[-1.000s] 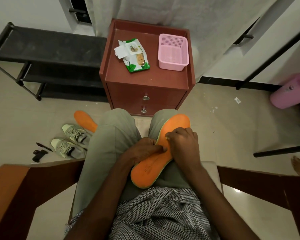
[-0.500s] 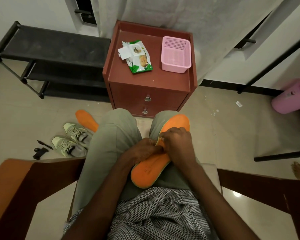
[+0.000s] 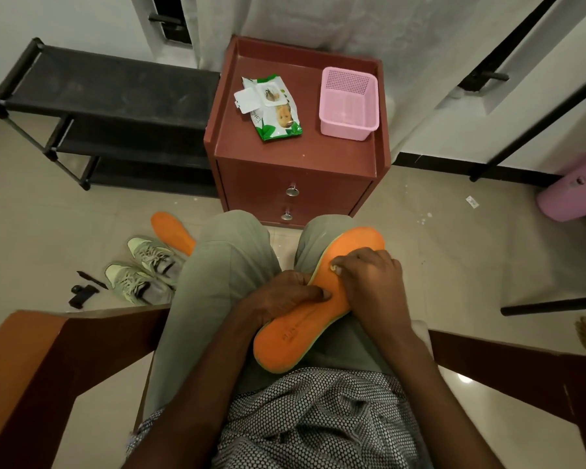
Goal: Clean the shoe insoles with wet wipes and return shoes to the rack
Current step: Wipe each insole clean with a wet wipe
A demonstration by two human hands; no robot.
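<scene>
Orange insole (image 3: 305,330) is seen from the head view lying slantwise across the seated person's right thigh, heel end toward the body and toe end over the knee. It is held at its left edge by the left hand (image 3: 281,299), whose fingers are curled under that edge while the thumb is laid flat on the orange top face. The right hand (image 3: 369,286) is placed over the forward half of the insole with its fingers bent and bunched, the fingertips (image 3: 335,269) pressed against the surface; a small pale scrap is glimpsed under them, but whether it is a wipe cannot be told.

A second orange insole (image 3: 171,231) is seen on the floor by the left knee, partly hidden behind the leg, with a pair of pale green sneakers (image 3: 139,270) set just beside it. Small dark objects (image 3: 83,289) lie on the tiles near the shoes. A black shoe rack (image 3: 109,96) stands against the wall at the left. On the red-brown cabinet (image 3: 298,154) ahead of the knees, a wet-wipe pack (image 3: 271,108) with its flap peeled open is laid next to a pink basket (image 3: 348,104), the two apart. Wooden armrests of the chair (image 3: 41,367) frame the lower view.
</scene>
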